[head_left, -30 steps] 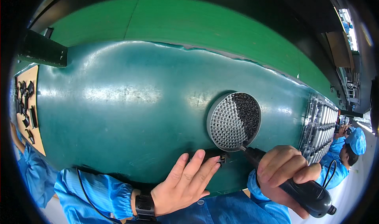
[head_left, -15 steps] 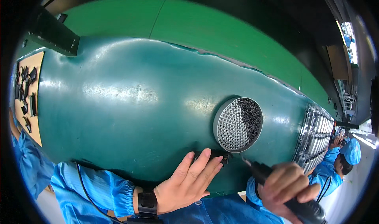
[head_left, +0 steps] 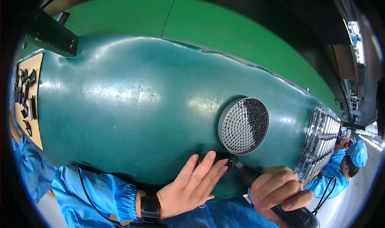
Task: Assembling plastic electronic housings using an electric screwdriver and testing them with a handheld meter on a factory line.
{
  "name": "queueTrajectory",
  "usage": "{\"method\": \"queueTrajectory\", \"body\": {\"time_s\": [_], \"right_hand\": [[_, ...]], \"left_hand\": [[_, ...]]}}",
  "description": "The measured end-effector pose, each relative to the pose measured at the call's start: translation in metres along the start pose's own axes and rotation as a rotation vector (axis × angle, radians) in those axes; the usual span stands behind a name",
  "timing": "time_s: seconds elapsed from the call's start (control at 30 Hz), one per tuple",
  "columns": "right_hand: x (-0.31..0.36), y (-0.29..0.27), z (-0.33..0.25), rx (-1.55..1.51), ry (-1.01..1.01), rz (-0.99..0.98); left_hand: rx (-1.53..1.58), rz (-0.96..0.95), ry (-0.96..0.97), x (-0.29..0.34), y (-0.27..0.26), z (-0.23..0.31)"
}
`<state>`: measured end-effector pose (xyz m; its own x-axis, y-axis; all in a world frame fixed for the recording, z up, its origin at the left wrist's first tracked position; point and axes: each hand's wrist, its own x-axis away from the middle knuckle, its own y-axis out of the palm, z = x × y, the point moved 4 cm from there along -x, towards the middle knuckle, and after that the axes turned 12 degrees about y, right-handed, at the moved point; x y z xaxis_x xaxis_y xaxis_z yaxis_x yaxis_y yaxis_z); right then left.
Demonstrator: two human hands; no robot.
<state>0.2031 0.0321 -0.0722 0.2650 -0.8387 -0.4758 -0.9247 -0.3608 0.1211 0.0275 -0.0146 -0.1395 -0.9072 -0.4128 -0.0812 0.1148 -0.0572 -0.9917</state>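
My left hand [head_left: 193, 180] lies with its fingers stretched out over a small black part [head_left: 229, 162] on the table, pressing it down. Most of that part is hidden under the fingers; only its right end shows past the fingertips. In my right hand [head_left: 278, 188] is a black electric screwdriver [head_left: 249, 174], held slantwise with the fist closed round its body. Its tip meets the exposed end of the black part. Just beyond the part stands a round screw tray [head_left: 236, 127], its holed plate bare on the left and heaped with small black screws on the right.
Black plastic pieces [head_left: 32, 107] lie on a tan board [head_left: 35, 135] at the far left. Clear trays [head_left: 319, 139] are stacked at the right edge, near a co-worker in blue [head_left: 335, 172]. A dark green post [head_left: 52, 35] stands at the back left of the green table [head_left: 120, 119].
My right hand has moved left with the screwdriver, bringing its tip from beside the black part onto its end. My left hand has stayed in place.
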Motion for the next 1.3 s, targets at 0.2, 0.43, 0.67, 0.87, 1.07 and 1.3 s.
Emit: {"method": "queueTrajectory", "body": {"time_s": [0.2, 0.43, 0.67, 0.87, 1.07, 1.3], "right_hand": [[0.010, -0.012, 0.016, -0.016, 0.040, -0.033], [0.001, -0.007, 0.016, 0.025, 0.107, -0.021], [-0.006, -0.008, 0.001, -0.002, 0.083, 0.049], [0.000, -0.026, -0.027, -0.041, -0.108, 0.086], [-0.002, -0.026, -0.005, 0.023, -0.051, 0.216], [0.004, -0.018, 0.013, -0.009, -0.010, 0.208]], "left_hand": [[-0.007, 0.004, 0.000, 0.000, 0.006, -0.001], [-0.023, 0.014, -0.014, -0.001, 0.000, 0.000], [0.000, 0.000, -0.025, -0.006, -0.013, 0.004], [0.000, 0.001, 0.000, -0.003, -0.022, 0.009], [-0.002, -0.004, -0.017, -0.002, -0.014, 0.010], [-0.008, -0.009, -0.008, 0.004, 0.001, 0.010]]}}
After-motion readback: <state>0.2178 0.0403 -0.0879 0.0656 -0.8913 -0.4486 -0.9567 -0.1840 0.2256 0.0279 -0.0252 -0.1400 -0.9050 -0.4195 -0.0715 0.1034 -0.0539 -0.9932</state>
